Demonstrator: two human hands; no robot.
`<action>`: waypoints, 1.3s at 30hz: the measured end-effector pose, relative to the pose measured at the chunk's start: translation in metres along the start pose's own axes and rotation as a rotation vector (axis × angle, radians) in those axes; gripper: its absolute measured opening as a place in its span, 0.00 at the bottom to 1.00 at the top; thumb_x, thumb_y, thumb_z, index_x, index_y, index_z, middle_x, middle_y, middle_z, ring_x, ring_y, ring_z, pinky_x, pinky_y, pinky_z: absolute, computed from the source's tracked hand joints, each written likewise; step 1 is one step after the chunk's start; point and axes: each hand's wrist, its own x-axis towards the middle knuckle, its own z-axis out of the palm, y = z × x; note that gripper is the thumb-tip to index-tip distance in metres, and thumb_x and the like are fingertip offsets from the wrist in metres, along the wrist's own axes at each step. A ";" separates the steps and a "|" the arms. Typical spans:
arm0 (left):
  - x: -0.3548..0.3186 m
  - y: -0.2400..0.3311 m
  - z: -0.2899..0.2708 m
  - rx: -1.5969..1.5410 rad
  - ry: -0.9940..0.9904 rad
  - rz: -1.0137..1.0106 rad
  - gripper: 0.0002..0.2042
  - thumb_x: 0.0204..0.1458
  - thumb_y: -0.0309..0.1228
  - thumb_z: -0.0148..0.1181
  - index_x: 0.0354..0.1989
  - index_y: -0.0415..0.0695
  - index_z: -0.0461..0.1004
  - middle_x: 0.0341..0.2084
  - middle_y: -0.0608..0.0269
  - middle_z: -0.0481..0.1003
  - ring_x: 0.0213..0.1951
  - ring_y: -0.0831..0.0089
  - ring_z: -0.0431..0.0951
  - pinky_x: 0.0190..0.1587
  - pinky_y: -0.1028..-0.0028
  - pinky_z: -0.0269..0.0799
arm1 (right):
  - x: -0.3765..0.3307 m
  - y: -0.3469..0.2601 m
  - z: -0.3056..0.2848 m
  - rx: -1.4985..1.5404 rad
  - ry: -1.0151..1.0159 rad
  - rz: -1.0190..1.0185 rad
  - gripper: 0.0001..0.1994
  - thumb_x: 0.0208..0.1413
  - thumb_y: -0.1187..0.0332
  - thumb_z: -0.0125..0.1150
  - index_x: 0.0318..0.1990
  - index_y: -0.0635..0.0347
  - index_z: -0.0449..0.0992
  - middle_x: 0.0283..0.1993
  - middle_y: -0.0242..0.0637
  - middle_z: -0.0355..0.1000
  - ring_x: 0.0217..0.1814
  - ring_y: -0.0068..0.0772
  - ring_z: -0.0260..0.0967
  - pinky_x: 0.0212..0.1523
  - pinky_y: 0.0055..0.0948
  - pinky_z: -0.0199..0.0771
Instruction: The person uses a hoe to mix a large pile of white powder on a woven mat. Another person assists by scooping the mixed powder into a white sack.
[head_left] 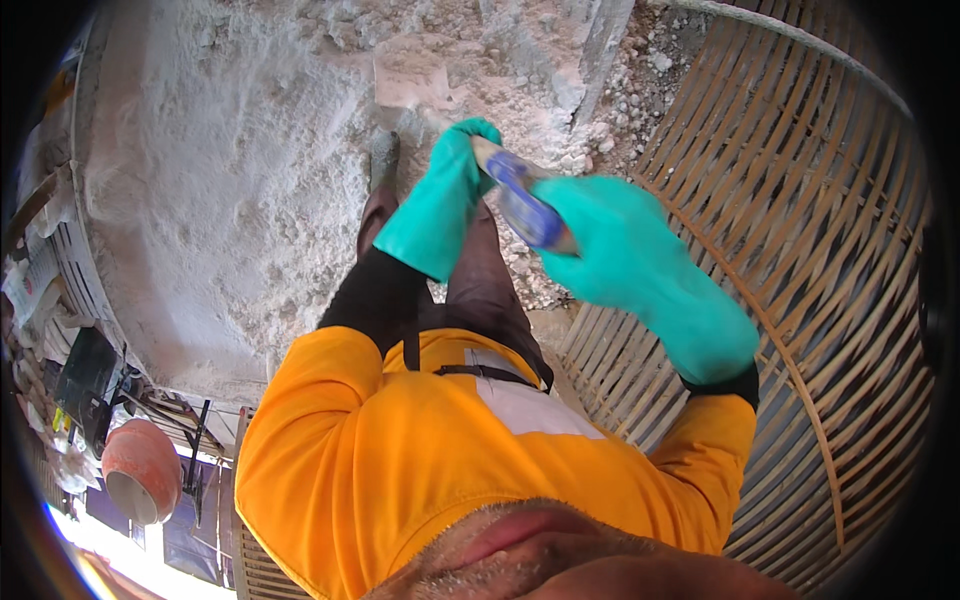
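Dusty floor (230, 200), gloved hands (600, 240) on tool (525, 205)

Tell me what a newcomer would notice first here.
The two green-gloved hands at centre: the right hand grips a blue-handled tool, and the left hand touches its far end. Below them, the bright orange shirt fills the lower middle. A curved slatted bamboo frame sweeps down the right side.

I see teal rubber gloves on both hands, left hand (440, 200), right hand (640, 270), long cuffs over black undersleeves; bright orange long-sleeved shirt with a pale reflective chest patch, thin black strap across it, brown trousers, dusty grey boot
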 end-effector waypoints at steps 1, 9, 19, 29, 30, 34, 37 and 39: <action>-0.014 -0.019 0.013 -0.148 0.047 -0.002 0.20 0.66 0.42 0.39 0.31 0.40 0.72 0.24 0.55 0.75 0.25 0.63 0.76 0.23 0.63 0.73 | -0.019 -0.001 -0.009 -0.051 0.010 -0.033 0.25 0.43 0.68 0.71 0.54 0.52 0.78 0.36 0.40 0.77 0.39 0.50 0.75 0.41 0.44 0.76; -0.047 -0.063 0.010 -0.241 0.078 -0.166 0.20 0.67 0.42 0.42 0.32 0.37 0.70 0.27 0.54 0.76 0.25 0.62 0.77 0.28 0.63 0.77 | -0.033 -0.036 -0.027 -0.075 -0.052 0.128 0.20 0.41 0.70 0.69 0.46 0.52 0.81 0.37 0.42 0.79 0.38 0.49 0.76 0.39 0.42 0.76; -0.083 -0.023 0.033 -0.379 0.226 -0.053 0.07 0.60 0.25 0.48 0.38 0.38 0.73 0.29 0.57 0.78 0.31 0.64 0.81 0.36 0.66 0.83 | 0.006 -0.040 -0.035 0.241 0.050 0.228 0.14 0.45 0.75 0.71 0.42 0.59 0.83 0.30 0.36 0.78 0.31 0.27 0.76 0.32 0.32 0.75; -0.092 0.010 0.049 0.709 -0.054 0.901 0.26 0.40 0.19 0.67 0.54 0.37 0.76 0.39 0.61 0.81 0.38 0.74 0.80 0.41 0.72 0.78 | 0.049 -0.038 -0.059 0.316 0.040 0.244 0.18 0.47 0.70 0.73 0.47 0.60 0.81 0.30 0.36 0.77 0.29 0.23 0.75 0.30 0.29 0.76; -0.082 0.013 0.055 0.375 -0.234 0.651 0.24 0.40 0.19 0.67 0.51 0.38 0.77 0.38 0.62 0.81 0.37 0.75 0.80 0.40 0.72 0.77 | 0.052 -0.038 -0.059 0.280 0.031 0.238 0.18 0.47 0.69 0.73 0.48 0.59 0.81 0.30 0.37 0.78 0.29 0.24 0.76 0.31 0.30 0.77; -0.053 0.020 0.044 0.416 -0.557 0.452 0.11 0.39 0.20 0.66 0.34 0.42 0.82 0.27 0.67 0.80 0.31 0.76 0.78 0.37 0.71 0.75 | 0.050 -0.033 -0.063 0.207 0.047 0.258 0.18 0.46 0.69 0.72 0.48 0.57 0.81 0.33 0.39 0.79 0.31 0.29 0.77 0.34 0.31 0.78; -0.042 0.017 0.035 0.652 -0.491 0.516 0.10 0.40 0.22 0.66 0.34 0.42 0.82 0.28 0.62 0.81 0.31 0.69 0.80 0.38 0.68 0.76 | 0.052 -0.025 -0.058 0.027 0.072 0.225 0.19 0.45 0.69 0.72 0.49 0.55 0.81 0.36 0.42 0.80 0.35 0.34 0.79 0.38 0.33 0.79; -0.037 0.014 0.024 0.765 -0.411 0.630 0.12 0.40 0.24 0.68 0.36 0.41 0.81 0.31 0.58 0.81 0.33 0.65 0.81 0.39 0.66 0.76 | 0.048 -0.040 -0.052 0.011 0.080 0.298 0.17 0.47 0.67 0.70 0.47 0.55 0.81 0.37 0.43 0.80 0.37 0.39 0.80 0.39 0.36 0.79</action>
